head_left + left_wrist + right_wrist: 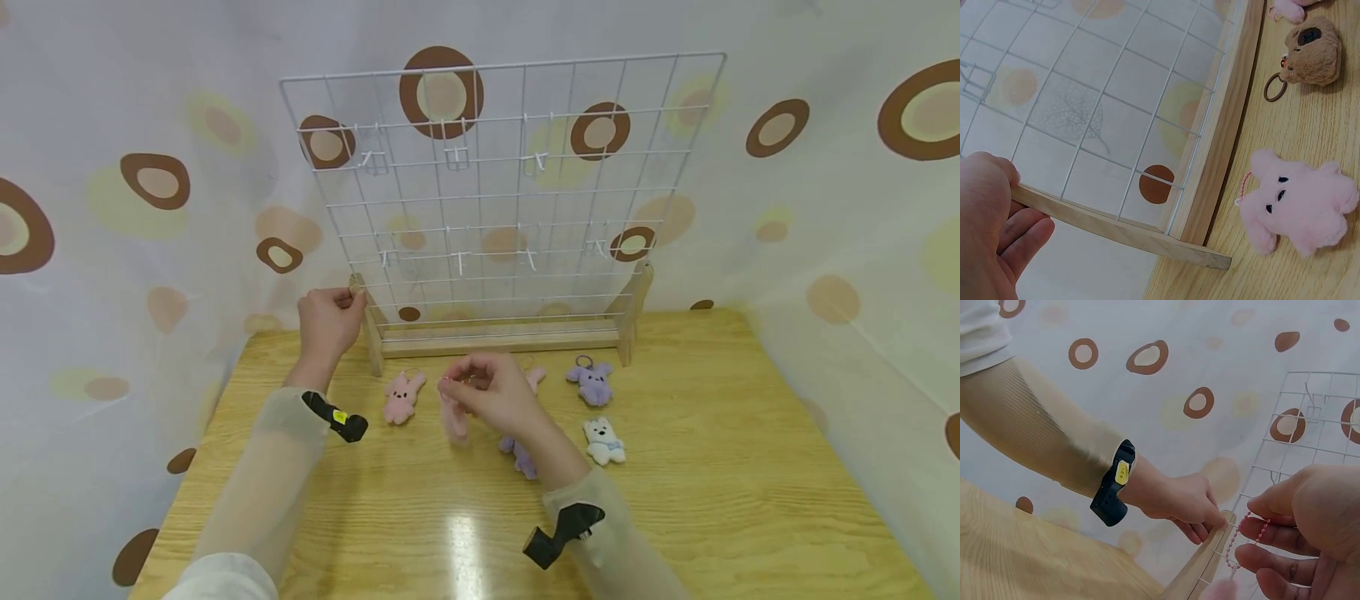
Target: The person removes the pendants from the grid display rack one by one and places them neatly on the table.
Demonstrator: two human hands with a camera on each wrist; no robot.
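My left hand pinches the upper end of a wooden side post on the stand of a white wire grid rack. With thumb and fingertips, my right hand holds a pink bead chain; a pink plush keychain, blurred, hangs from it above the table. Left of that lies a pink plush bunny keychain with dark eyes. A brown plush keychain with a metal ring shows in the left wrist view. Behind my right hand, another pink plush is partly hidden.
Small white hooks hang on the grid in two rows. A purple plush keychain and a white plush bear lie to the right; a second purple plush is partly covered by my right arm. Patterned cloth surrounds the wooden table.
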